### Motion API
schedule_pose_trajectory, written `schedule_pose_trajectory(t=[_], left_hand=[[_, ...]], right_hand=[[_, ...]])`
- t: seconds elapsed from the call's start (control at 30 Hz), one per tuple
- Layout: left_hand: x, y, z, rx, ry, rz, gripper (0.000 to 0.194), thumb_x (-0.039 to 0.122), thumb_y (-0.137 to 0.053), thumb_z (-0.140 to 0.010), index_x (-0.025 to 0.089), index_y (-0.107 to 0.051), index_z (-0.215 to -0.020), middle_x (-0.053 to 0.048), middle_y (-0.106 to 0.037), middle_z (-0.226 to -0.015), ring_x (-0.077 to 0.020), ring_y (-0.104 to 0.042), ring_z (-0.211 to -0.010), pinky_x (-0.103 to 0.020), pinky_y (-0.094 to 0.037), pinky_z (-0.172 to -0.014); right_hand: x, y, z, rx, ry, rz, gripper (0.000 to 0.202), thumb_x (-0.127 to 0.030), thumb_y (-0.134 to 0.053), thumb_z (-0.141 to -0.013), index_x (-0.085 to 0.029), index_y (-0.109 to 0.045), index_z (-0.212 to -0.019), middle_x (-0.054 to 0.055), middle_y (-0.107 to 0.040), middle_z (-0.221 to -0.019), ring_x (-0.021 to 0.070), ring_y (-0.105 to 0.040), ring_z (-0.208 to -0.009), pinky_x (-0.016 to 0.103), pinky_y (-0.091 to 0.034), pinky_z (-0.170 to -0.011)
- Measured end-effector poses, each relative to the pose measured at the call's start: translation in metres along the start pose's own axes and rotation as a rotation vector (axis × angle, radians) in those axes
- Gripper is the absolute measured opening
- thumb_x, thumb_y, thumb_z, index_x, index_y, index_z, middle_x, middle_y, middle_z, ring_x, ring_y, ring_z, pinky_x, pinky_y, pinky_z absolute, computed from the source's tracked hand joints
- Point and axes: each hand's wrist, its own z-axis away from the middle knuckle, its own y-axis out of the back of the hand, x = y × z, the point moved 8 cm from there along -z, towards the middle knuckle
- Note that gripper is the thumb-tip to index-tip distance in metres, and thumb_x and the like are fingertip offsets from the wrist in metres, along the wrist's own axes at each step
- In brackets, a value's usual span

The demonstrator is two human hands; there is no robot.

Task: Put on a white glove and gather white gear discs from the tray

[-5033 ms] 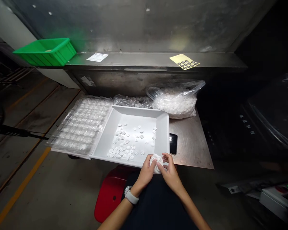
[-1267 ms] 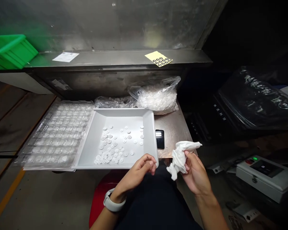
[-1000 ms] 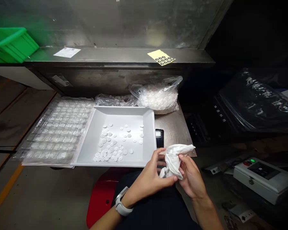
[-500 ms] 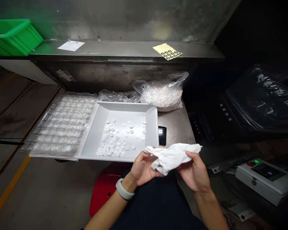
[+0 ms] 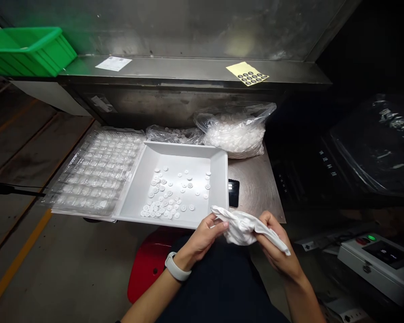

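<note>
While stretched between both grips | white cloth (image 5: 244,226) | left hand (image 5: 204,235) pinches one end | right hand (image 5: 276,246) the other

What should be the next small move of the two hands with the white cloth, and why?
Probably spread the white cloth open. Both the left hand and the right hand pinch it, but it is bunched between them, with one end trailing over the right hand. It hangs above the lap, near the corner of the white tray that holds small white discs.
</note>
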Motion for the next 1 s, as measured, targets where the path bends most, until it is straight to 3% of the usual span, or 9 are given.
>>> schedule_pose_trajectory(t=[0.27, 0.4, 0.53, 0.63, 0.7, 0.77, 0.87, 0.93, 1.0], left_hand=[[0.017, 0.018, 0.007, 0.251, -0.128, -0.098, 0.03, 0.036, -0.059, -0.091, 0.014, -0.058, -0.112, -0.005, -0.063, -0.103, -0.0155, -0.062, -0.086, -0.034, -0.055, -0.076], [0.018, 0.028, 0.011, 0.375, -0.143, -0.174, 0.027, 0.039, -0.055, -0.094, 0.013, -0.056, -0.102, 0.004, -0.053, -0.072, -0.004, -0.044, -0.049, -0.016, -0.037, -0.041], [0.025, 0.031, 0.016, 0.375, -0.157, -0.232, 0.028, 0.04, -0.053, -0.095, 0.014, -0.055, -0.104, 0.007, -0.047, -0.066, -0.0019, -0.034, -0.042, -0.015, -0.03, -0.037], [0.03, 0.036, 0.018, 0.393, -0.196, -0.276, 0.028, 0.039, -0.054, -0.094, 0.014, -0.056, -0.106, 0.003, -0.054, -0.076, -0.0053, -0.046, -0.053, -0.018, -0.042, -0.046], [0.032, 0.041, 0.018, 0.419, -0.247, -0.298, 0.028, 0.037, -0.057, -0.092, 0.015, -0.057, -0.109, -0.003, -0.06, -0.096, -0.0133, -0.059, -0.078, -0.03, -0.053, -0.069], [0.029, 0.047, 0.017, 0.46, -0.284, -0.298, 0.037, 0.034, -0.061, -0.089, 0.018, -0.053, -0.122, -0.008, -0.055, -0.121, -0.0235, -0.055, -0.11, -0.048, -0.046, -0.096], [0.019, 0.048, 0.017, 0.504, -0.267, -0.227, 0.063, 0.031, -0.066, -0.085, 0.023, -0.037, -0.14, -0.01, -0.032, -0.149, -0.0338, -0.03, -0.137, -0.061, -0.022, -0.113], [0.01, 0.036, 0.013, 0.412, -0.198, -0.113, 0.065, 0.039, -0.063, -0.087, 0.024, -0.034, -0.142, -0.011, -0.027, -0.153, -0.0345, -0.026, -0.139, -0.061, -0.022, -0.113], [0.001, 0.017, 0.007, 0.225, -0.075, 0.034, 0.059, 0.054, -0.052, -0.09, 0.02, -0.042, -0.138, -0.013, -0.04, -0.145, -0.0313, -0.041, -0.131, -0.057, -0.033, -0.108]], right_hand=[[0.019, -0.002, 0.0, 0.046, -0.137, -0.311, 0.021, -0.023, -0.064, -0.084, -0.016, -0.046, -0.09, -0.001, -0.047, -0.083, 0.0111, -0.047, -0.076, 0.023, -0.044, -0.067], [0.033, -0.005, -0.001, 0.08, -0.191, -0.435, 0.024, -0.019, -0.064, -0.082, -0.016, -0.04, -0.082, -0.003, -0.042, -0.077, 0.0081, -0.043, -0.067, 0.02, -0.041, -0.059], [0.036, -0.015, -0.003, 0.063, -0.191, -0.442, 0.026, -0.019, -0.063, -0.08, -0.017, -0.037, -0.077, -0.004, -0.039, -0.074, 0.0072, -0.039, -0.063, 0.018, -0.037, -0.055], [0.03, -0.019, -0.005, 0.046, -0.135, -0.372, 0.028, -0.019, -0.061, -0.08, -0.017, -0.034, -0.073, -0.003, -0.038, -0.074, 0.0079, -0.038, -0.065, 0.019, -0.037, -0.055], [0.022, -0.018, -0.005, 0.04, -0.068, -0.283, 0.031, -0.02, -0.06, -0.081, -0.018, -0.031, -0.071, -0.003, -0.038, -0.075, 0.0084, -0.039, -0.066, 0.019, -0.037, -0.057], [0.011, -0.018, -0.004, 0.03, 0.021, -0.155, 0.033, -0.02, -0.057, -0.083, -0.018, -0.027, -0.069, -0.002, -0.041, -0.076, 0.0088, -0.04, -0.068, 0.019, -0.037, -0.058], [-0.012, -0.023, 0.001, 0.016, 0.176, 0.133, 0.031, -0.013, -0.049, -0.088, -0.018, -0.025, -0.069, 0.0, -0.05, -0.086, 0.0096, -0.045, -0.073, 0.022, -0.039, -0.063], [-0.026, -0.038, 0.006, -0.057, 0.282, 0.363, 0.024, -0.004, -0.045, -0.086, -0.017, -0.033, -0.071, 0.001, -0.057, -0.1, 0.0109, -0.051, -0.082, 0.025, -0.042, -0.072], [-0.029, -0.064, 0.013, -0.23, 0.358, 0.565, 0.027, 0.004, -0.043, -0.079, -0.021, -0.051, -0.085, 0.0, -0.059, -0.115, 0.0153, -0.055, -0.1, 0.03, -0.044, -0.086]])
